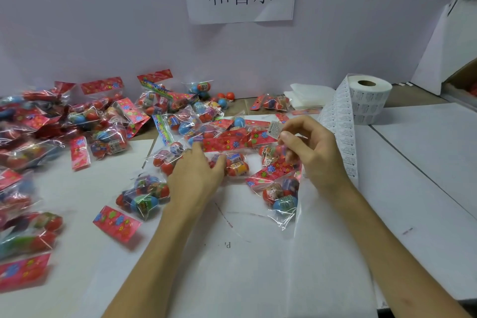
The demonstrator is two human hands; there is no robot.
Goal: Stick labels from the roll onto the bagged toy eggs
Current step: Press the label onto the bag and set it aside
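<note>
Right hand [307, 148] pinching label [274, 129], left hand [198, 175] pressing bag [232, 162]

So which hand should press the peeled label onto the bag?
Right hand: it pinches the small white label above the clear bagged toy eggs, which the left hand steadies.

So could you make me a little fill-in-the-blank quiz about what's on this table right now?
1. The right hand pinches a single ____ at its fingertips.
2. The label roll stands on the ____ side of the table.
3. The left hand rests on a bag of toy eggs, whose header card is mostly ____.
4. The strip of labels trails from the roll toward the ____ hand.

Missing words: label; right; red; right
</note>
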